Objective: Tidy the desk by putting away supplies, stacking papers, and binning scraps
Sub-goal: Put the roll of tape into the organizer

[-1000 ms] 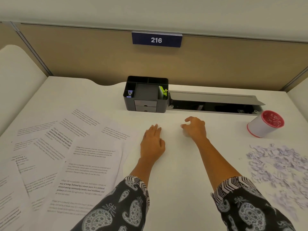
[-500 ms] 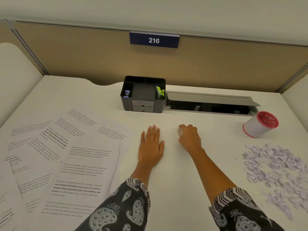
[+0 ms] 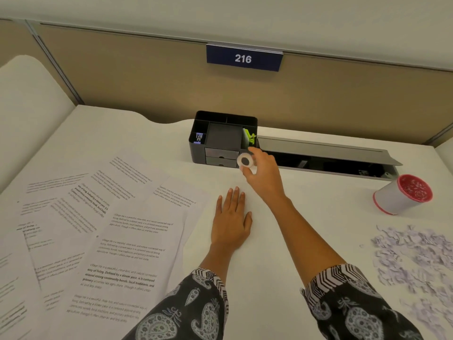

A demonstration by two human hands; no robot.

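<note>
My right hand [image 3: 266,171] holds a small white tape roll [image 3: 245,161] with a dark centre, lifted just in front of the black desk organizer [image 3: 221,139]. The organizer has two small drawers and open compartments; a green clip [image 3: 251,138] sits in its right slot and a small blue item [image 3: 199,138] in its left one. My left hand [image 3: 231,220] lies flat on the white desk [image 3: 306,212], fingers together, holding nothing. Several printed sheets [image 3: 103,229] are spread loosely over the left half of the desk. A heap of shredded paper scraps [image 3: 416,263] lies at the right.
A white cup with a red rim [image 3: 402,193] stands at the right, scraps inside it. A grey cable tray with its lid up [image 3: 323,149] runs along the back edge beside the organizer. A tan partition with a blue "216" sign [image 3: 244,58] closes the back.
My right hand closed on the tape roll on the desk, lifted it and carried it forward to the organizer's front. My left hand stayed flat on the desk.
</note>
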